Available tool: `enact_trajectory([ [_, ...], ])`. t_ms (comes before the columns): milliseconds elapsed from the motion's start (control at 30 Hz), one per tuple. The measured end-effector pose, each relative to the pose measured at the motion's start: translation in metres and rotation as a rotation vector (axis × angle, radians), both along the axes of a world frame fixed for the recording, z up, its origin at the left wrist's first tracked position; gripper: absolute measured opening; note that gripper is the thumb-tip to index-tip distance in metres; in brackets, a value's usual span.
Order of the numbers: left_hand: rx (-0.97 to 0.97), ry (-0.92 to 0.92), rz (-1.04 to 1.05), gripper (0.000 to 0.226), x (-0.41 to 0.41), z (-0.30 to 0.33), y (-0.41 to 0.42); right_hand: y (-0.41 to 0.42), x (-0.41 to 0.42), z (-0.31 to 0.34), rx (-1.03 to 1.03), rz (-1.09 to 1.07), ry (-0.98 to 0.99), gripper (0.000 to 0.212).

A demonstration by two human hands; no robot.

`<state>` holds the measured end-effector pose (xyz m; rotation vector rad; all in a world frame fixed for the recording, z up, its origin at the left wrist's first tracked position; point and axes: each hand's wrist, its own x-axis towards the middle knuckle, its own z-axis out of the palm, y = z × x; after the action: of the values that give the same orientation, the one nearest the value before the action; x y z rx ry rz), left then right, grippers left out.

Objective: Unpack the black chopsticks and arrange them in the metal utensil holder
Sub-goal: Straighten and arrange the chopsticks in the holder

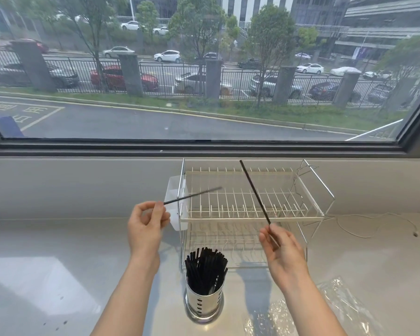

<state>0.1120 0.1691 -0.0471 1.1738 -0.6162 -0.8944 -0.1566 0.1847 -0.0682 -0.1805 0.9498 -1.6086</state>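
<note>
A shiny metal utensil holder [204, 303] stands on the white counter, close to me at centre, filled with several black chopsticks [206, 270] standing upright. My left hand [146, 226] pinches one black chopstick [192, 195] by its end; the stick points right and slightly up, blurred. My right hand [283, 253] holds a second black chopstick [255, 192] between thumb and fingers, its tip slanting up and to the left over the rack. Both hands hover above and behind the holder.
A two-tier white wire dish rack [252, 214] with a clear plastic side cup [174, 202] stands behind the holder. Crumpled clear plastic wrapping [325, 309] lies on the counter at the right. A thin white cord [374, 226] trails at far right. A large window rises behind.
</note>
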Motion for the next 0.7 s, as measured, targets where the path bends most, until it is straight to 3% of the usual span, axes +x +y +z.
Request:
enact_trajectory([
  [133, 0.071, 0.242, -0.074, 0.017, 0.005, -0.015, 0.016, 0.013, 0.008, -0.015, -0.037, 0.261, 0.03, 0.026],
  [300, 0.177, 0.243, -0.308, 0.014, -0.008, -0.034, 0.034, 0.013, 0.027, -0.023, -0.032, 0.471, 0.201, 0.028],
  [367, 0.197, 0.209, -0.398, 0.026, -0.015, -0.04, 0.039, 0.014, 0.035, -0.023, -0.025, 0.508, 0.313, 0.028],
  [500, 0.206, -0.058, -0.424, 0.023, -0.023, -0.043, 0.042, 0.016, 0.044, -0.021, -0.015, 0.486, 0.671, 0.023],
  [600, 0.21, -0.383, -0.421, 0.019, -0.028, -0.044, 0.042, 0.017, 0.052, -0.018, -0.02, 0.474, 0.897, 0.008],
  [700, 0.185, -0.746, -0.408, 0.014, -0.031, -0.051, 0.043, 0.016, 0.062, -0.017, -0.068, 0.445, 1.159, 0.01],
])
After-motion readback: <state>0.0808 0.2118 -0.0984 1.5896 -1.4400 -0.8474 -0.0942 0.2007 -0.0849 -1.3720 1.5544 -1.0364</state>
